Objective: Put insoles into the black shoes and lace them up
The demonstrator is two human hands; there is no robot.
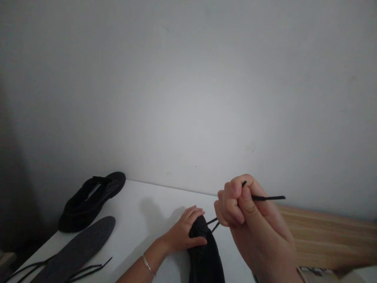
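Observation:
A black shoe (pixel 205 257) stands on the white table (pixel 141 212) at the bottom centre, toe pointing away from me. My left hand (pixel 184 232) grips its toe end, fingers curled over the top. My right hand (pixel 250 220) is raised just right of the shoe, closed in a fist on a black shoelace (pixel 269 197). The lace's tip sticks out to the right of the fist, and two strands run from the fist down to the shoe.
A second black shoe (pixel 90 200) lies at the table's far left by the wall. A grey insole (pixel 78 247) and a loose black lace (pixel 88 271) lie in front of it. A wooden surface (pixel 330 239) adjoins on the right. A plain wall stands behind.

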